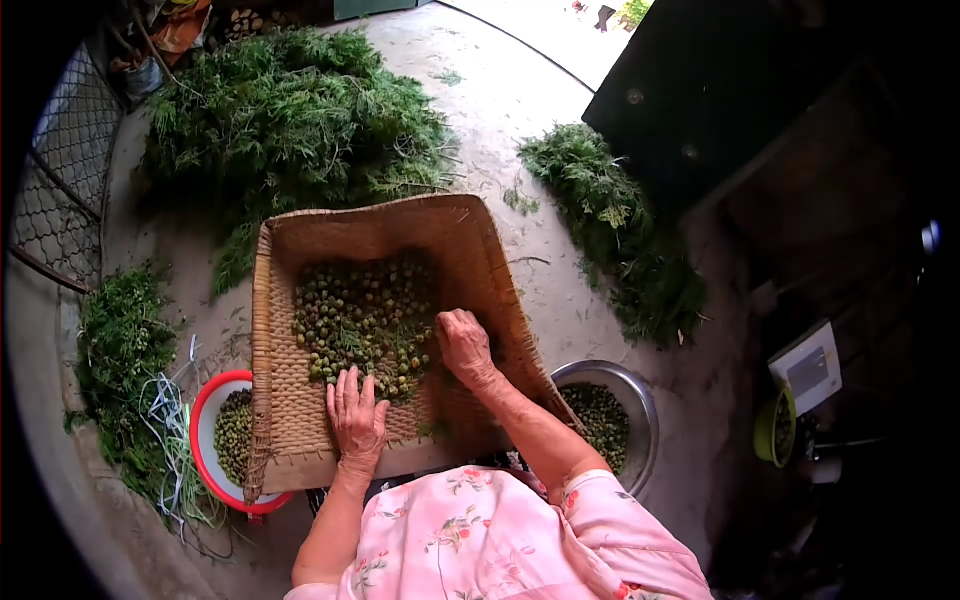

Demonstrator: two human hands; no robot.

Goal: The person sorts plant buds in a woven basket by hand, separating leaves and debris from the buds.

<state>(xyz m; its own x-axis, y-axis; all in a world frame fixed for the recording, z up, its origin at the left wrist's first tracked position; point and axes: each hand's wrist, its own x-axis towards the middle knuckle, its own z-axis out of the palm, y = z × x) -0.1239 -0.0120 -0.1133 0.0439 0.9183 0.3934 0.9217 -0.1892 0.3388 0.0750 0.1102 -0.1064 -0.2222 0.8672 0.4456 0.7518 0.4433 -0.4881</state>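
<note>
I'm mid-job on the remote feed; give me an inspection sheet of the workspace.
Surface: bare, hard floor, scattered with plant bits.
Job's things: woven basket holding round green pieces; a red-rimmed bowl to its left and a metal bowl to its right hold small green pieces.
Clutter: leafy heap beyond the basket; pale strings at left.
Grippers: bare hands; left hand has fingers outstretched at the pieces' near edge; right hand is curled at their right, grip unclear.
Cables: none identifiable; one thin dark line at the far end is unclear.
Surroundings: wire mesh at left, dark panel at upper right.
</note>
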